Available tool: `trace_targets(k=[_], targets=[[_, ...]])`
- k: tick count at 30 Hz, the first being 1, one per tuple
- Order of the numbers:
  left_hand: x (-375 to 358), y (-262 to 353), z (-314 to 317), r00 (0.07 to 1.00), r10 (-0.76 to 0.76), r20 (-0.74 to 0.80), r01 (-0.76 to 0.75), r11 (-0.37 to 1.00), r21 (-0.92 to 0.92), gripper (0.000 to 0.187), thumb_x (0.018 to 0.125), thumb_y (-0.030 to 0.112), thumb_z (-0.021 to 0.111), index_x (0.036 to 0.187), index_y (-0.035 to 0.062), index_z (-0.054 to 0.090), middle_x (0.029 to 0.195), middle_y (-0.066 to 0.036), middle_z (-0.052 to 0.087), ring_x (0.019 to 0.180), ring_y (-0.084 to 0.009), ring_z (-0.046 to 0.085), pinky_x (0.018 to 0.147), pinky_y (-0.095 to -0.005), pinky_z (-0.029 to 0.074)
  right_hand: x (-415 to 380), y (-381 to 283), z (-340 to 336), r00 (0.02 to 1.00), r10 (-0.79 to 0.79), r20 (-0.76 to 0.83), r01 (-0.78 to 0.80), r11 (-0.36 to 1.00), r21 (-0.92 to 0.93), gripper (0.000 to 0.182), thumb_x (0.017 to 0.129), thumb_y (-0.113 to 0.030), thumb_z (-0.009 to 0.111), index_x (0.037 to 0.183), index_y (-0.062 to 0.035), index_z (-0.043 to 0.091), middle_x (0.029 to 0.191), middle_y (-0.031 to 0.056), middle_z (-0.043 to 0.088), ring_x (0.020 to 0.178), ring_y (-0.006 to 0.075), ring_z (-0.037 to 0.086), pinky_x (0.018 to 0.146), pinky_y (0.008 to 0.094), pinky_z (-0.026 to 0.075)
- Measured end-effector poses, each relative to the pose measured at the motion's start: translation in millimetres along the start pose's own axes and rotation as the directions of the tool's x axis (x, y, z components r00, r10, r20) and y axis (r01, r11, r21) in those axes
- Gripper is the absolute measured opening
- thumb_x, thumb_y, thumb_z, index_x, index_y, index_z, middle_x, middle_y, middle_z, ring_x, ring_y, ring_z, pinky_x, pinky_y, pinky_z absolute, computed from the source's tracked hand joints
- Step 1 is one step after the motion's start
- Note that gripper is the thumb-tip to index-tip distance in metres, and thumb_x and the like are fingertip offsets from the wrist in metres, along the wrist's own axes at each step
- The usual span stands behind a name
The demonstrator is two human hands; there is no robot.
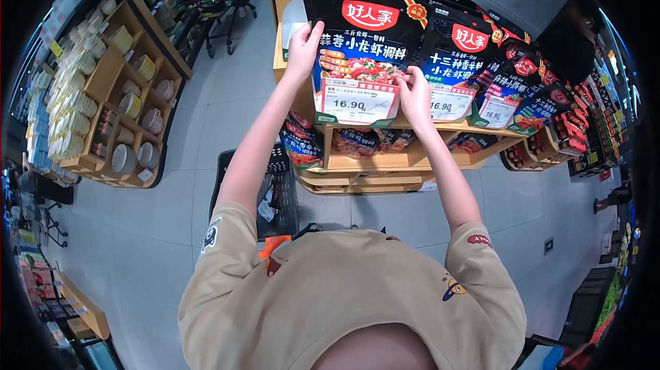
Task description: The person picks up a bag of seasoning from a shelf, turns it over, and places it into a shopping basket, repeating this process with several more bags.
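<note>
A black crayfish seasoning pouch (368, 38) with a red label stands upright at the front of the wooden display shelf. My left hand (302, 53) grips its left edge, thumb on the front. Lower down on the opposite side, my right hand (415, 98) pinches the pouch's right edge, close to the price tag (354, 104), which covers the bottom of the pouch. Its fingers are partly hidden, and the hand is closed. More seasoning pouches (459, 47) stand in a row to the right, each with a tag in front.
A wooden shelf (385, 134) runs under the pouches, with more bags on the tier below. On the floor by my left side is a black shopping basket (278, 194). A rack of bowls (124, 160) stands at the left, and a person with a cart (216, 2) is behind it.
</note>
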State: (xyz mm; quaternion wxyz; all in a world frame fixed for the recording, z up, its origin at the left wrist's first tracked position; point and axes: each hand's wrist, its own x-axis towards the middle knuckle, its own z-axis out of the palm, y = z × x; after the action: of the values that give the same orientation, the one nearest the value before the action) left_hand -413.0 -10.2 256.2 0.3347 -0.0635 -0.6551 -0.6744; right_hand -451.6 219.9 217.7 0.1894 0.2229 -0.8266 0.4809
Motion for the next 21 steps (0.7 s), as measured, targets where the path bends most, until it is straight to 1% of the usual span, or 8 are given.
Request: trace_targets(k=[4, 6, 10, 12, 14, 16, 18, 21], targets=[[0, -9, -2, 0.988, 0.132, -0.081, -0.132, 0.991, -0.001, 0.023, 0.086, 0.02, 0.052, 0.089, -0.0032, 0.054, 0.077, 0.0, 0.057, 0.07, -0.0014, 0.047, 0.061, -0.0163, 0.038, -6, -7, -3, 1.0, -0.012, -0.017, 0.013, 0.997, 0.075, 0.028, 0.08, -0.005, 0.051, 0.106, 0.0034, 0.043, 0.086, 0.0184, 0.059, 0.078, 0.0247, 0.059, 0.068, 0.0316, 0.046], [-8, -9, -1, 0.981, 0.065, -0.182, -0.065, 0.998, 0.004, 0.022, 0.083, 0.015, 0.055, 0.093, -0.0044, 0.052, 0.08, -0.004, 0.057, 0.074, -0.0038, 0.051, 0.063, -0.0178, 0.042, -12, -26, -11, 1.0, 0.016, -0.002, -0.016, 0.998, 0.061, 0.036, 0.083, -0.007, 0.048, 0.115, 0.0028, 0.036, 0.101, 0.0209, 0.054, 0.091, 0.0254, 0.056, 0.079, 0.0312, 0.045], [-22, -2, -5, 0.964, 0.158, -0.213, -0.149, 0.987, 0.056, 0.019, 0.084, 0.01, 0.051, 0.097, -0.0037, 0.05, 0.083, -0.009, 0.057, 0.078, -0.0091, 0.055, 0.068, -0.021, 0.045, -22, -36, -13, 0.995, -0.049, -0.086, 0.06, 0.989, 0.132, 0.041, 0.081, -0.005, 0.048, 0.119, 0.0024, 0.033, 0.111, 0.0198, 0.046, 0.101, 0.0271, 0.048, 0.087, 0.033, 0.039], [-24, -5, -14, 0.96, 0.156, -0.234, -0.166, 0.986, -0.024, 0.016, 0.085, 0.008, 0.047, 0.096, -0.0025, 0.051, 0.083, -0.009, 0.058, 0.076, -0.0103, 0.056, 0.067, -0.0215, 0.046, -30, -43, -19, 0.982, -0.121, -0.146, 0.132, 0.989, 0.066, 0.039, 0.08, -0.003, 0.049, 0.116, 0.0018, 0.036, 0.106, 0.0159, 0.047, 0.095, 0.0238, 0.049, 0.084, 0.031, 0.039], [-21, -14, -28, 0.956, 0.15, -0.251, -0.15, 0.988, 0.021, 0.014, 0.086, 0.008, 0.044, 0.094, -0.0017, 0.052, 0.077, -0.008, 0.059, 0.072, -0.0103, 0.057, 0.064, -0.021, 0.045, -44, -39, -21, 0.964, -0.139, -0.227, 0.156, 0.986, 0.059, 0.028, 0.079, -0.001, 0.05, 0.106, 0.0013, 0.045, 0.09, 0.0103, 0.049, 0.08, 0.0163, 0.05, 0.072, 0.0273, 0.041], [-15, -26, -40, 0.966, 0.049, -0.255, -0.053, 0.999, -0.009, 0.013, 0.087, 0.008, 0.044, 0.091, -0.0013, 0.052, 0.07, -0.006, 0.059, 0.066, -0.0095, 0.057, 0.06, -0.0198, 0.044, -65, -31, -25, 0.973, -0.115, -0.201, 0.129, 0.99, 0.055, 0.014, 0.078, 0.0, 0.051, 0.092, 0.0001, 0.049, 0.07, 0.0038, 0.046, 0.062, 0.0096, 0.044, 0.057, 0.0231, 0.037], [2, -34, -49, 0.959, 0.061, -0.276, -0.068, 0.998, -0.013, 0.013, 0.086, 0.009, 0.045, 0.09, -0.0011, 0.053, 0.067, -0.006, 0.059, 0.062, -0.0092, 0.057, 0.056, -0.0193, 0.044, -90, -21, -24, 0.99, -0.036, -0.136, 0.047, 0.996, 0.081, 0.007, 0.078, 0.0, 0.052, 0.084, -0.0012, 0.049, 0.058, -0.0005, 0.04, 0.052, 0.0073, 0.037, 0.048, 0.021, 0.032], [42, -53, -66, 0.981, 0.015, -0.195, -0.012, 1.0, 0.02, 0.013, 0.085, 0.01, 0.048, 0.093, 0.0004, 0.053, 0.071, -0.006, 0.06, 0.065, -0.0091, 0.058, 0.058, -0.0193, 0.045, -131, -8, -24, 0.998, 0.064, -0.016, -0.064, 0.998, 0.0, 0.007, 0.078, 0.001, 0.052, 0.084, -0.0015, 0.048, 0.055, -0.0005, 0.038, 0.05, 0.0072, 0.036, 0.046, 0.0208, 0.031]])
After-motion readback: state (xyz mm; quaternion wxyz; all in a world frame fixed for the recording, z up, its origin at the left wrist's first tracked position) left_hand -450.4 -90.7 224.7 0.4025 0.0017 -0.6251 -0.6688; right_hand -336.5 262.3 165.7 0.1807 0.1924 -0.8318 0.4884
